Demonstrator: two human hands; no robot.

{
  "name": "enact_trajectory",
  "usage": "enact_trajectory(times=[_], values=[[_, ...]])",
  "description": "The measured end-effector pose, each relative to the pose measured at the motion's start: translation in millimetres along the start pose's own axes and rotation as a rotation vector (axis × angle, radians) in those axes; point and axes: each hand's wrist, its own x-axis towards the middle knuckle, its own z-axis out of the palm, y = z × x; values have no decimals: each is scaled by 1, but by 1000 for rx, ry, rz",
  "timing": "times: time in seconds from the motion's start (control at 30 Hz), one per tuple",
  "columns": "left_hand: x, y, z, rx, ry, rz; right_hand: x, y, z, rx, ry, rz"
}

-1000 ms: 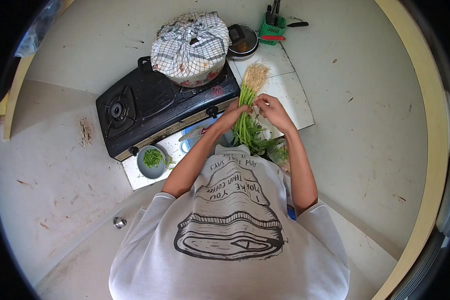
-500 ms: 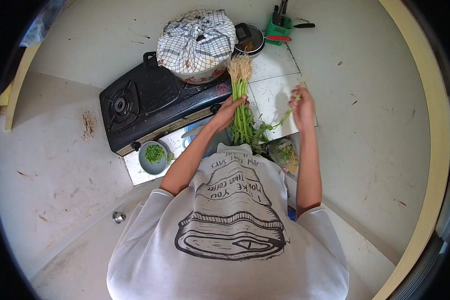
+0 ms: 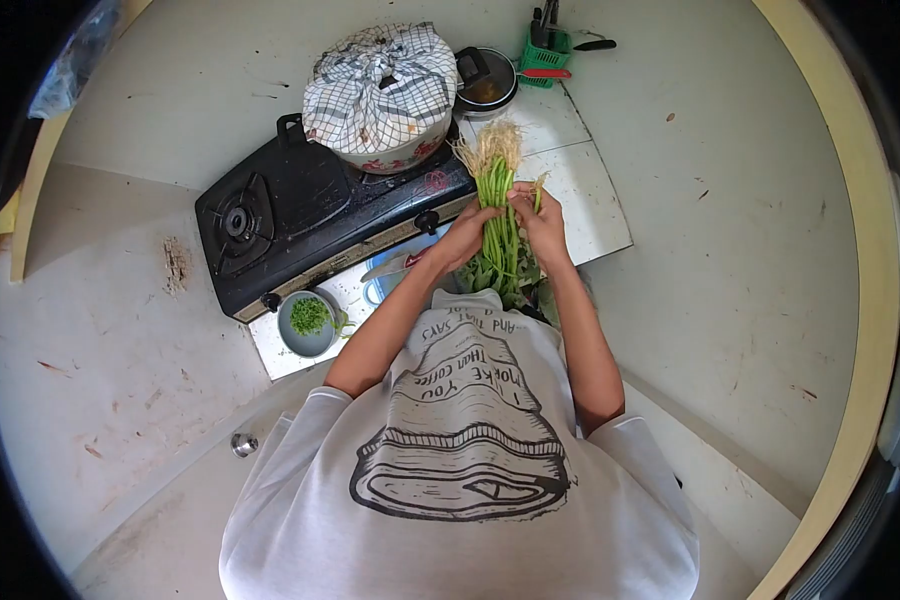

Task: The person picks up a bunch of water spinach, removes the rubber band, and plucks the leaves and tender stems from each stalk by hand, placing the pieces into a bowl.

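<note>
My left hand (image 3: 464,238) is wrapped round a bunch of leafy greens (image 3: 500,195), with the pale roots pointing away from me and the leaves hanging towards my shirt. Pressed up against the right side of that bunch, my right hand (image 3: 543,228) is closed on a single stalk (image 3: 538,194) whose root end sticks up above the fingers. Its lower part is hidden behind the hand. A knife (image 3: 392,265) lies by my left forearm, across a blue-rimmed container (image 3: 375,290) that the arm partly covers.
On the left, a grey bowl (image 3: 308,343) holds chopped greens. Beyond it stands a black gas stove (image 3: 300,215) bearing a cloth-wrapped pot (image 3: 402,155). Behind are a small lidded pan (image 3: 488,82) and a green basket (image 3: 543,62) of utensils.
My right hand has come in from the right, bringing the stalk up beside the bunch. The left hand keeps its hold, with the bunch shifted slightly right.
</note>
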Motion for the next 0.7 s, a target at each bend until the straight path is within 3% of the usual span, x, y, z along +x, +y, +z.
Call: enact_trajectory(times=[0.13,0.43,0.53,0.7], values=[[2,-2,-5,-83,-2,10,-6,-13,-3,120,-58,122],[2,-2,-2,38,50,92,-13,-38,18,-366,85,-295],[3,-5,-2,48,43,154,-12,-45,17,-707,73,-377],[3,-6,-3,45,101,174,-12,-55,14,-836,50,-465]])
